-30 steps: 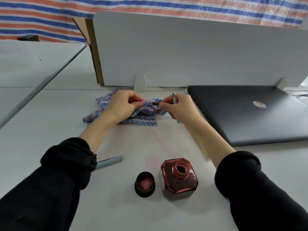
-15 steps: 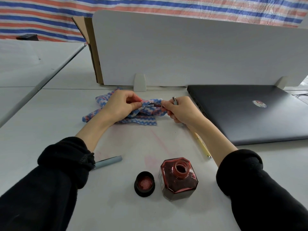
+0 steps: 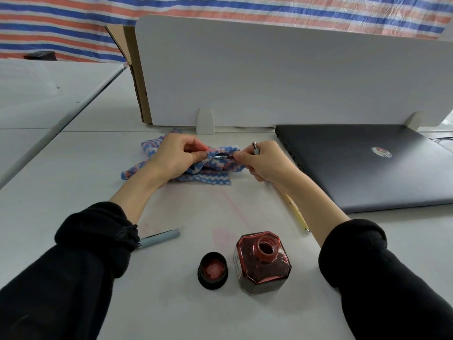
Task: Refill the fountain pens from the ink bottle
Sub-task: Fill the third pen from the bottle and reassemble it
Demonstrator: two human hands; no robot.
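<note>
Pinching a fold of the striped cloth around the tip of a fountain pen section, the left hand works at the far centre of the table; the right hand grips the section's other end, a metal-ended piece rising from its curled fingers. Nearer stand the open ink bottle, its cap just left, a grey pen cap and a yellow pen.
</note>
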